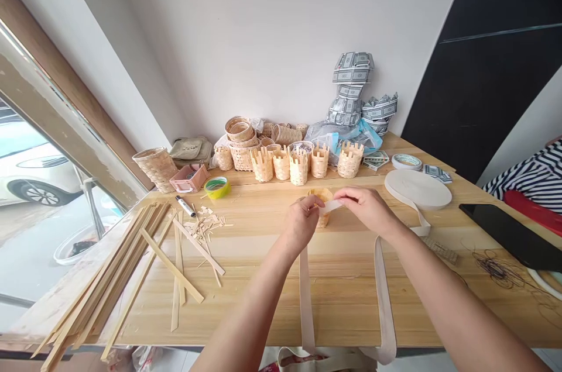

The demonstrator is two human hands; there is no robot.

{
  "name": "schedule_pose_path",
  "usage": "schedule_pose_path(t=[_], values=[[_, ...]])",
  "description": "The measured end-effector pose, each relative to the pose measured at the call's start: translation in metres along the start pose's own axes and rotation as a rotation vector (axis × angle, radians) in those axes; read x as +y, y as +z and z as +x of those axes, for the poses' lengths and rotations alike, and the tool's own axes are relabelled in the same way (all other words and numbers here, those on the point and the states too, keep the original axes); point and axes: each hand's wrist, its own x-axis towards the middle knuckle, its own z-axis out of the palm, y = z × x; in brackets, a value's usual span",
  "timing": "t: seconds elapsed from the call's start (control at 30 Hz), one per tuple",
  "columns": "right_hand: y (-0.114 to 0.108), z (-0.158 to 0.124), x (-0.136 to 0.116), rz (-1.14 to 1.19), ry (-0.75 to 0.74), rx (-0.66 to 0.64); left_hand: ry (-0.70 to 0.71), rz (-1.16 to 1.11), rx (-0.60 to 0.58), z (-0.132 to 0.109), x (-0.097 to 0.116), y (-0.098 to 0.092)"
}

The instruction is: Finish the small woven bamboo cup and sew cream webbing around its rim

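- White walls rise behind a light wooden bench, with a window at the left of the frame showing a parked car.
- Just below the centre of the frame, the left hand is clamped on a small woven bamboo cup.
- The right hand sits close beside it, pinching a pale webbing strip against the cup's rim.
- Two webbing straps run down across the bench toward a cloth bag at the bottom of the frame.
- A row of notched bamboo baskets stands above the hands, and a flat webbing roll lies to their right.
- Risks: a loosened pinch could let the strip slip off the rim, and a hard squeeze could crush the thin cup. A tug on the straps could pull the strip askew, and a careless forward reach could topple the baskets.
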Motion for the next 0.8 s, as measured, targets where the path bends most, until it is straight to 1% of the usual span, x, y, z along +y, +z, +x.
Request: schedule_pose_path(t=[0.1,0.2,0.4,0.57,0.8], values=[[0.001,0.007,0.009,-0.011,-0.053,-0.040,-0.010,0.044,0.074,0.004,-0.001,0.006],[0.001,0.009,0.014,-0.017,-0.094,-0.071,-0.018,0.074,0.114,0.004,-0.004,0.011],[-0.001,0.012,0.017,-0.017,-0.155,-0.087,-0.021,0.100,0.139,0.004,-0.011,0.014],[0.003,0.015,0.023,-0.022,-0.196,-0.083,-0.025,0.108,0.161,0.006,-0.015,0.015],[0.008,0.017,0.027,-0.038,-0.243,-0.119,-0.023,0.108,0.184,0.005,-0.016,0.016]])
